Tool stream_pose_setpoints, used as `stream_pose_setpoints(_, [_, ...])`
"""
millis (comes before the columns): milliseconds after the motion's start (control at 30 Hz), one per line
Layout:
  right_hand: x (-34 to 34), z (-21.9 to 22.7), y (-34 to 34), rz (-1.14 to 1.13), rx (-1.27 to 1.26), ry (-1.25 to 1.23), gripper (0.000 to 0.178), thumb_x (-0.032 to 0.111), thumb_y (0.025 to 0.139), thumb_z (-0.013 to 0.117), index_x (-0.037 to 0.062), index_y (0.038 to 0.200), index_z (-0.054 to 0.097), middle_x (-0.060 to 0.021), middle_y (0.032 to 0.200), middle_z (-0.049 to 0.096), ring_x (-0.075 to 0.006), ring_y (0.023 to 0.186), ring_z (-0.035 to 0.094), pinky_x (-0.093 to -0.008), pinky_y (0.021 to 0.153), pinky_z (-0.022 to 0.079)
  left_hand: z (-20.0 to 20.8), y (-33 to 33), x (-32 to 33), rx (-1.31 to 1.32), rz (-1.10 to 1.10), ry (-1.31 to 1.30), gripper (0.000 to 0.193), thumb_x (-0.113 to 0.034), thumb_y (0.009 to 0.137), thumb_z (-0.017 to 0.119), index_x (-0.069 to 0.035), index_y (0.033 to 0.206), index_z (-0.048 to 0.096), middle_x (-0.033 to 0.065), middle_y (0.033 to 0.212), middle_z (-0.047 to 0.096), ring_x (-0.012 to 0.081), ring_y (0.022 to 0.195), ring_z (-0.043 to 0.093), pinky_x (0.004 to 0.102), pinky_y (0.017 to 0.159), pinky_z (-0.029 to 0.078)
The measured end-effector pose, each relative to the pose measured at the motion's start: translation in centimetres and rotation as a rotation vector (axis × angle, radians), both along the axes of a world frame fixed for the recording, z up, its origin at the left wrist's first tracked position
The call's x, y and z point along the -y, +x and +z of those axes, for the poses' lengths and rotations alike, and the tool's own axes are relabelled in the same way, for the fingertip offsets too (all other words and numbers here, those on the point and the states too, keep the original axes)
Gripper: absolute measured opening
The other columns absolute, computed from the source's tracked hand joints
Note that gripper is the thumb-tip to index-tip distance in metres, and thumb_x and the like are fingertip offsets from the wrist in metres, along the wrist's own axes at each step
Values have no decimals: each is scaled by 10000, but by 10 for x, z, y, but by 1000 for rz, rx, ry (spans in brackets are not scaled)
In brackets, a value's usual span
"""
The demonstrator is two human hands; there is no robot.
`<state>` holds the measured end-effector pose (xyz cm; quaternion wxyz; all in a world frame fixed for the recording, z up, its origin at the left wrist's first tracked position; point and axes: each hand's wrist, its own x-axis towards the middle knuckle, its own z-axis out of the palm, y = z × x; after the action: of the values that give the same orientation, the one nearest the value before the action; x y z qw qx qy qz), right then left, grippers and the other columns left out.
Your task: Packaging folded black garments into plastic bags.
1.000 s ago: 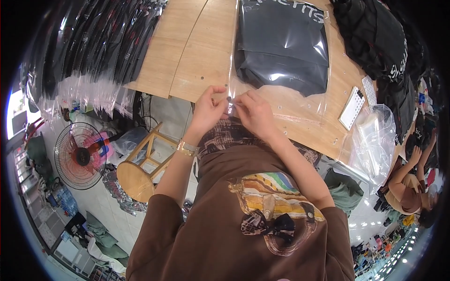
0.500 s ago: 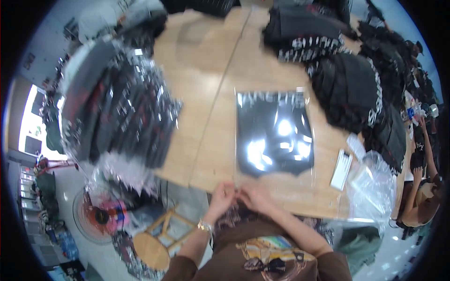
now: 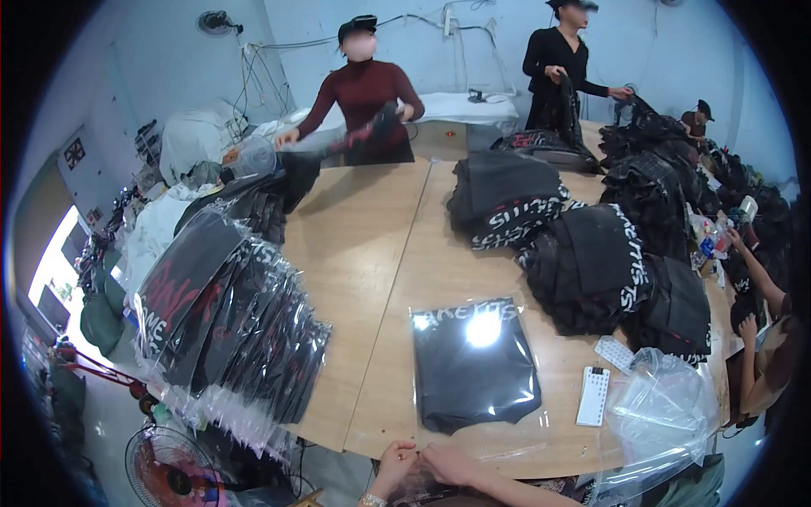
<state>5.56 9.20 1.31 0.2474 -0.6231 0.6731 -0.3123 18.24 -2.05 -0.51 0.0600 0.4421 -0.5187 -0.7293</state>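
A folded black garment with white lettering lies flat inside a clear plastic bag, close to the table's front edge. Just below the bag's lower left corner, my left hand and my right hand meet with fingertips drawn together in a pinch. Whatever sits between the fingers is too small to make out, and I cannot tell if they touch the bag's edge.
Overlapping bagged black garments are piled on the left. Folded black garments are stacked on the right, above white cards and loose clear bags. Across the wooden table, a person handles a black garment. A fan stands lower left.
The view has tilted up, bringing the co-workers and far wall into sight and shifting everything lower in the picture. My hands stay pinched together by the table edge.
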Motion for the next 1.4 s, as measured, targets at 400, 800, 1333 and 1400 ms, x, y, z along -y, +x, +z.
stream_pose_setpoints(400, [7, -11, 3, -21, 188, -106, 136, 173, 862, 492, 42, 898, 488, -150, 836, 507, -353, 780, 533, -419, 668, 432, 7, 2, -1, -10, -28, -141, 225, -178, 908, 490, -58, 1096, 464, 97, 903, 571, 175, 726, 591, 277, 602, 518])
stream_pose_setpoints(800, [2, -2, 10, -117, 91, -68, 164, 205, 831, 523, 101, 952, 487, -125, 869, 480, -347, 781, 528, -427, 614, 425, 24, -3, 0, -63, -13, -91, 226, -124, 864, 559, -38, 1059, 483, 89, 858, 602, 149, 676, 597, 234, 569, 507])
stream_pose_setpoints(1333, [-10, -1, -18, -40, 336, -95, 91, 127, 851, 516, 42, 881, 526, -137, 829, 527, -296, 745, 546, -366, 654, 452, -1, -5, -8, 20, 182, -19, 262, -9, 821, 578, -52, 1015, 407, 101, 824, 601, 180, 725, 639, 254, 546, 522])
stream_pose_setpoints(1400, [-27, 16, -37, -242, 659, -15, 81, 101, 845, 527, 50, 908, 532, -92, 850, 578, -193, 767, 569, -317, 688, 470, 1, 1, -9, 21, 116, -34, 220, -19, 857, 537, -55, 1018, 393, 132, 870, 619, 220, 789, 653, 253, 569, 519])
